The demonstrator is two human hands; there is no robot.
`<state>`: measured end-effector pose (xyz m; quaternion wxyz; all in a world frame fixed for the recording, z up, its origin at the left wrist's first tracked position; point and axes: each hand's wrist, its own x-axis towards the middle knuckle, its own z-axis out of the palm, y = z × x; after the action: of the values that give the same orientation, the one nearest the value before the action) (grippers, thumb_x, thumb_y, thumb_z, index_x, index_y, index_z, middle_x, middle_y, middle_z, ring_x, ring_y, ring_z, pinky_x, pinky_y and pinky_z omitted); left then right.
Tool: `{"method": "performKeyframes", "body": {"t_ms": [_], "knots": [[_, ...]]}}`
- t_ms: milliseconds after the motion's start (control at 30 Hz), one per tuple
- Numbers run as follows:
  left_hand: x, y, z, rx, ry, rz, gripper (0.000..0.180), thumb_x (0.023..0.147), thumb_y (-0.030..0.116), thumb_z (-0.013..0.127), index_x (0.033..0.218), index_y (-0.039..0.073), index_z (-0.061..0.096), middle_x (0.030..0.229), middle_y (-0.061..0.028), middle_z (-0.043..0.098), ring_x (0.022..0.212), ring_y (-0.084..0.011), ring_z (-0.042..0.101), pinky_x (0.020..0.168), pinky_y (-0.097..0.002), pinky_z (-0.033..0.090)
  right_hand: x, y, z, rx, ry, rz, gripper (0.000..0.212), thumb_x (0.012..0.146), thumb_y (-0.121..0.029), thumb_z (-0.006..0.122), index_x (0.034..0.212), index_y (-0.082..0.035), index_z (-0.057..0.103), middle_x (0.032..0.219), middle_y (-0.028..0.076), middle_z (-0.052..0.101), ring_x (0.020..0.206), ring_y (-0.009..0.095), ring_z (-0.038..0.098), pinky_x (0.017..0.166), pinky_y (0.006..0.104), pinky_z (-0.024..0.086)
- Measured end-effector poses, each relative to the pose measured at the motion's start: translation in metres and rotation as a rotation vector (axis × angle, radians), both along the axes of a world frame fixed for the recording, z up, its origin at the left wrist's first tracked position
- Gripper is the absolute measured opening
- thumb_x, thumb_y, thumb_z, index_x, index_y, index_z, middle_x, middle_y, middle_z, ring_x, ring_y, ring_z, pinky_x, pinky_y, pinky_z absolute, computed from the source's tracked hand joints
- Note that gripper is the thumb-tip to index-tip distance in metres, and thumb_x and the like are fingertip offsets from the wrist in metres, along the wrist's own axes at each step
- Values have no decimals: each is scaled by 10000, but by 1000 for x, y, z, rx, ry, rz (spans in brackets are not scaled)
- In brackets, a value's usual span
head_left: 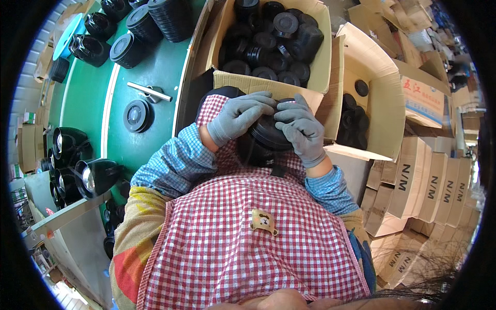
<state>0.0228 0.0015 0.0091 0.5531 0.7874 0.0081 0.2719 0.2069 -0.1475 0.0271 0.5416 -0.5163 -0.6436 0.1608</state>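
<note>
In my lap, over the red checked apron, sits a black round plastic part [268, 134] with a stepped, ridged rim. My left hand [238, 118], in a grey glove, is closed on its upper left edge. Gloved in the same grey, my right hand [304, 132] grips the upper right side with bent fingers. Both sets of fingertips come close together at the far edge, where a small dark piece shows between them; its kind is hidden. Just beyond my hands stands an open cardboard box [268, 80] filled with black round plastic parts.
Left of me runs a green table [139, 170] bearing a black disc [136, 115], a metal tube [150, 91] and stacked black rings [170, 20]. Glossy black bell-shaped housings [95, 177] line its near left. At right are a second open box [390, 113] and stacked cartons [418, 178].
</note>
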Motion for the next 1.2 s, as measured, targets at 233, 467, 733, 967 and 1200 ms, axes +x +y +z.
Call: {"method": "performKeyframes", "body": {"t_ms": [233,467,733,967,1200], "knots": [[4,3,-15,91,-74,23,362,1047,189,428,1128,-48,690,1275,-232,643,1248,-378,587,1092,-449,433,1,6,2,6,-59,13,245,760,18,744,642,-97,564,947,75,752,1150,288,666,1212,540,267],[7,7,-14,194,-115,45,339,1033,160,434,1115,-41,695,1255,-233,650,1217,-380,610,1073,-454,454,-1,6,8,17,-129,2,263,743,55,734,630,-88,545,929,65,747,1150,299,667,1208,553,274],[10,6,-19,177,-121,24,312,1028,155,465,1114,-33,699,1230,-224,661,1189,-386,621,1056,-456,474,8,6,-4,-11,-130,42,276,746,4,782,659,-105,544,953,29,740,1157,280,660,1183,568,304],[10,0,-17,260,-142,56,272,1003,156,530,1099,-17,716,1189,-199,686,1141,-375,639,1013,-447,510,13,5,-12,-45,-127,26,170,771,-8,702,689,-106,590,1005,48,727,1187,302,628,1181,568,290],[-1,-19,-2,331,4,123,274,1001,178,546,1096,-19,711,1192,-198,682,1195,-387,606,1055,-467,465,25,0,-24,-136,-113,38,305,888,-221,527,1071,-55,706,1274,157,650,1306,346,535,1201,502,265]]}}
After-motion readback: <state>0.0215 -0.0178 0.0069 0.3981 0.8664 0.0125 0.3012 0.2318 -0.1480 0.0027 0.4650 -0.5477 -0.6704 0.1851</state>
